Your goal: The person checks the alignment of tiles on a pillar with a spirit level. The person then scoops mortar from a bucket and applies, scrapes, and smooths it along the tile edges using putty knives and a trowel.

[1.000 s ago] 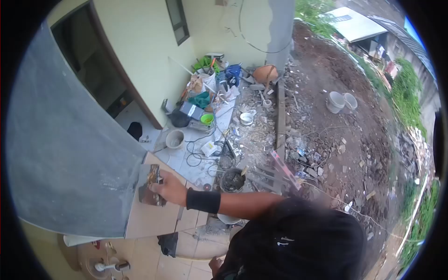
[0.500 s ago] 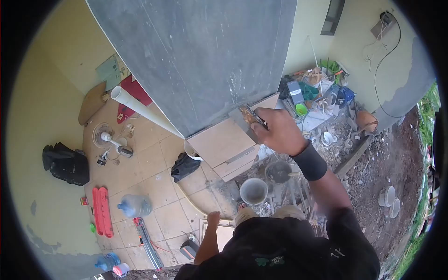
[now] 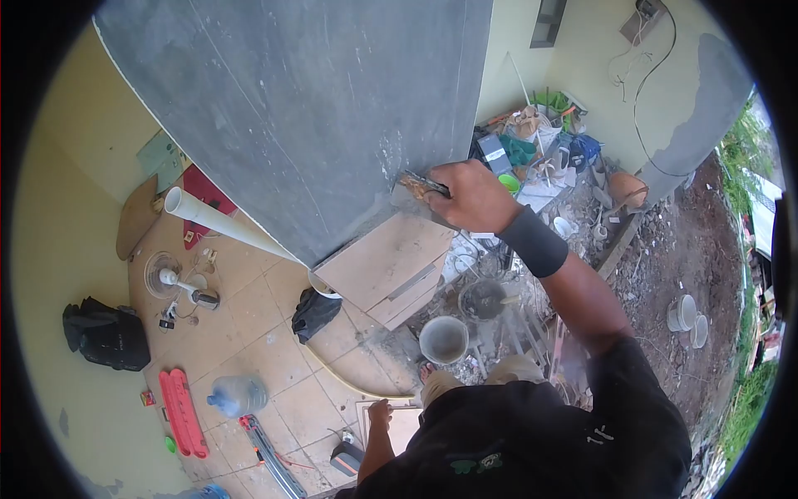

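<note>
My right hand [image 3: 475, 198] is closed around a trowel [image 3: 422, 185] whose brown, crusted part lies against the grey wall face [image 3: 324, 116], just above a beige tile [image 3: 382, 258]. Its blade is mostly hidden. Below that tile's lower edge is another beige strip [image 3: 409, 306]. Hanging low beside my body, my left hand [image 3: 380, 412] has its fingers curled, and nothing shows in them. It is nearest a framed panel or tile [image 3: 391, 428] on the floor.
Two buckets, one pale [image 3: 444, 340] and one dark [image 3: 482, 299], stand by my feet. A white pipe [image 3: 224, 220] leans left of the wall. A water jug [image 3: 238, 396], a red case [image 3: 183, 413] and a tile cutter [image 3: 273, 457] lie on the floor. Rubble [image 3: 607, 291] covers the right side.
My right hand and the trowel have shifted up and left along the wall, away from the tile's right part. The whole view has also shifted. My left hand stays low.
</note>
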Demonstrator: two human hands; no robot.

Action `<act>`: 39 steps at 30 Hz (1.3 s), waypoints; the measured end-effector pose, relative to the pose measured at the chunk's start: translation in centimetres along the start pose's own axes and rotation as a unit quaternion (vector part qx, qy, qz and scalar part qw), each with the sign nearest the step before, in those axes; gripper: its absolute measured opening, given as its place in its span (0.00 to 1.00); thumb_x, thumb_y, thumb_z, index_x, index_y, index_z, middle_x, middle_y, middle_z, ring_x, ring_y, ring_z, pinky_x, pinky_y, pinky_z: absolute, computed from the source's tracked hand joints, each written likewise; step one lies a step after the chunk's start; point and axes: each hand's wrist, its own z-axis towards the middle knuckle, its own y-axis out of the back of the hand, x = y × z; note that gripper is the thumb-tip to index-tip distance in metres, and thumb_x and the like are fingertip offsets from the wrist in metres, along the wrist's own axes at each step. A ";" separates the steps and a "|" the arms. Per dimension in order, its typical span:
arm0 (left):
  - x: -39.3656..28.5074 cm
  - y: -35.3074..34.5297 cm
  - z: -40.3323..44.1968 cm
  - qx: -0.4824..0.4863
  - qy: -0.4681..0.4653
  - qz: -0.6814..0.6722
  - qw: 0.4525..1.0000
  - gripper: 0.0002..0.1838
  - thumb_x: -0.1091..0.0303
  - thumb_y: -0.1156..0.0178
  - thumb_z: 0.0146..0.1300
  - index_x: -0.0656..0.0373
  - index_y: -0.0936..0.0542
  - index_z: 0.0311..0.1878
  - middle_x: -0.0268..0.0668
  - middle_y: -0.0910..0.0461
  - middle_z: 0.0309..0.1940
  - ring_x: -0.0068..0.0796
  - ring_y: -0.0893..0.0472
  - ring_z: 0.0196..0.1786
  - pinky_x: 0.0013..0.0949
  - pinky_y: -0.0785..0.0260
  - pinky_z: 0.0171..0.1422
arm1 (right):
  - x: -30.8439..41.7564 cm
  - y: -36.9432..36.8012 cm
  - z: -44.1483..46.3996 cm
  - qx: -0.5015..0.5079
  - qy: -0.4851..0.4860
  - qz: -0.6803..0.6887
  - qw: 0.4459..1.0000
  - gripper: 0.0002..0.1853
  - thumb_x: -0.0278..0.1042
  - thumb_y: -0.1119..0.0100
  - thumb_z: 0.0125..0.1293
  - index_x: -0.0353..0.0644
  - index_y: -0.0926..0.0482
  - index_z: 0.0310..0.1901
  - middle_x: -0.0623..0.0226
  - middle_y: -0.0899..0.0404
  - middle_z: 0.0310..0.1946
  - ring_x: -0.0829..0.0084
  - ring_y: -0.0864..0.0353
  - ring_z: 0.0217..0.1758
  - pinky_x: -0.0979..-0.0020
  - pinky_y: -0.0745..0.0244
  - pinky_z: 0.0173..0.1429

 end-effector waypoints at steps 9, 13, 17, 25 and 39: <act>-4.6 -1.7 -2.9 -0.004 -0.030 -0.028 0.999 0.04 0.66 0.45 0.65 0.46 0.28 0.33 0.24 0.32 0.19 0.17 0.33 0.19 0.22 0.49 0.22 | -2.6 4.0 -0.9 0.006 0.007 -0.096 0.995 0.10 0.33 0.39 0.55 0.35 0.18 0.35 0.49 0.20 0.32 0.47 0.21 0.37 0.53 0.26 0.44; -4.5 -1.2 -2.4 -0.011 -0.044 -0.006 0.999 0.03 0.64 0.43 0.64 0.49 0.25 0.37 0.28 0.26 0.23 0.21 0.27 0.24 0.26 0.39 0.27 | -4.1 3.1 -2.5 -0.081 0.155 -0.182 0.968 0.11 0.29 0.37 0.53 0.43 0.17 0.39 0.65 0.22 0.35 0.61 0.24 0.41 0.62 0.28 0.46; -3.8 -1.4 -2.5 -0.029 -0.049 0.025 0.998 0.08 0.63 0.42 0.63 0.52 0.22 0.43 0.30 0.23 0.28 0.25 0.23 0.29 0.31 0.38 0.29 | -7.0 0.0 -4.3 -0.164 0.235 -0.273 0.919 0.17 0.29 0.35 0.49 0.49 0.17 0.45 0.75 0.23 0.39 0.70 0.26 0.43 0.66 0.31 0.48; -1.4 -1.0 -3.6 -0.018 -0.008 0.067 0.998 0.13 0.57 0.42 0.63 0.50 0.23 0.48 0.31 0.21 0.36 0.28 0.22 0.35 0.33 0.36 0.36 | -8.5 -2.4 -7.9 -0.196 0.143 -0.261 0.935 0.22 0.28 0.32 0.46 0.52 0.16 0.48 0.75 0.21 0.45 0.65 0.25 0.45 0.61 0.33 0.48; 9.8 -6.5 -6.9 -0.169 -0.019 0.065 0.983 0.18 0.63 0.41 0.59 0.58 0.23 0.52 0.38 0.19 0.39 0.31 0.19 0.42 0.35 0.30 0.43 | -38.6 -23.4 -42.0 0.151 -0.514 -0.029 0.844 0.10 0.30 0.46 0.58 0.39 0.19 0.39 0.48 0.18 0.39 0.47 0.19 0.45 0.52 0.24 0.51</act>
